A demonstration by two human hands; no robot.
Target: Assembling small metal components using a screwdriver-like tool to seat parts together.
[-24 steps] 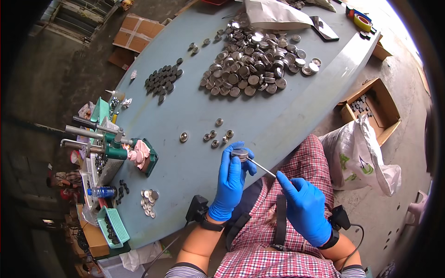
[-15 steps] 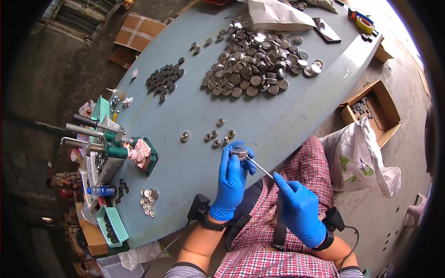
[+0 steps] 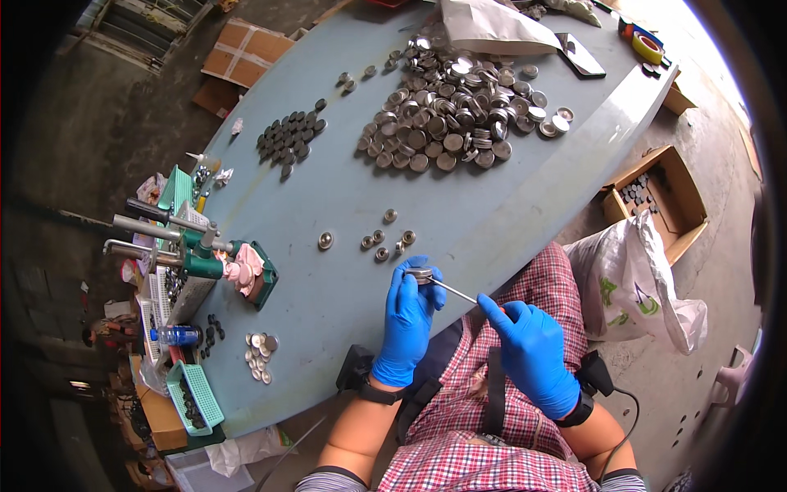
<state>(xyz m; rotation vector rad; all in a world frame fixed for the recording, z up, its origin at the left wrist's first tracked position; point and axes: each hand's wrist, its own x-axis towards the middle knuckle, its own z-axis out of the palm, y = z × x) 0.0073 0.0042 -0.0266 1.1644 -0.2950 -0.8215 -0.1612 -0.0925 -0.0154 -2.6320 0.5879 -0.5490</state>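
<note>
My left hand (image 3: 407,328), in a blue glove, holds a round silver metal cap (image 3: 419,275) between thumb and fingers, just over the table's near edge. My right hand (image 3: 537,358), also gloved, is closed around a screwdriver (image 3: 453,292); its handle is mostly hidden in the fist. The thin shaft points left and its tip meets the rim of the cap. Beyond the left hand, several small round metal pieces (image 3: 382,255) lie on the table, with a single one (image 3: 325,240) farther left.
A large heap of metal caps (image 3: 451,115) covers the far table (image 3: 328,189). Dark discs (image 3: 291,135) lie left of it. A green hand press (image 3: 205,254) stands at the left, near a green basket (image 3: 195,398). A white sack (image 3: 631,287) and cardboard box (image 3: 668,197) are at the right.
The cap in my left hand has shifted slightly down and left, and its tilt looks a little different. My right hand and the screwdriver shaft have changed angle slightly, with the tip still at the rim.
</note>
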